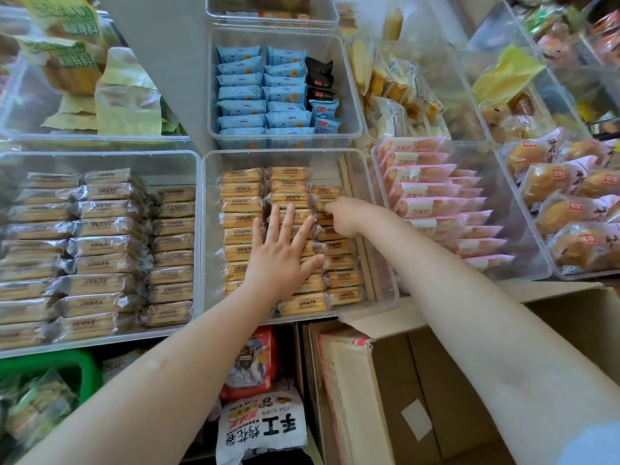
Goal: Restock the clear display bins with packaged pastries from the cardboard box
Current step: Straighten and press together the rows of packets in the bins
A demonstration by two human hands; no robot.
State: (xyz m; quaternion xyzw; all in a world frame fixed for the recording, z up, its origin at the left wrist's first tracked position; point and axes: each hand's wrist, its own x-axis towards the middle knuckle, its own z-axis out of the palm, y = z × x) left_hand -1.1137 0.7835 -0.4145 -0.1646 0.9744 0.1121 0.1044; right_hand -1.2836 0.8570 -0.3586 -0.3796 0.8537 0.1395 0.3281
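Head view, with the middle bin (382, 290) as the landmark. This clear bin holds three columns of wrapped pastries (240, 204), tan bars in see-through film, stacked on edge almost to its near wall.

The left hand (278, 260) lies flat on the middle column, fingers straight and spread, gripping nothing; the packs sit directly under its palm and fingertips, and it seems to be pressing the row level. The right hand (345, 214) reaches to the right-hand column, fingers curled down onto a pack there. Whether it pinches that pack or only pokes it into line I cannot tell, since the fingertips are hidden behind the knuckles.

The packs look light, and the film slick and crinkly; the cake inside probably crumbles if squeezed. Best taken by the long edges or the sealed ends, several at once.

Just near of the bin, to its right, stands the open cardboard box (402, 380); its contents are not in sight. The bin left of the landmark (198, 229) holds similar packs.
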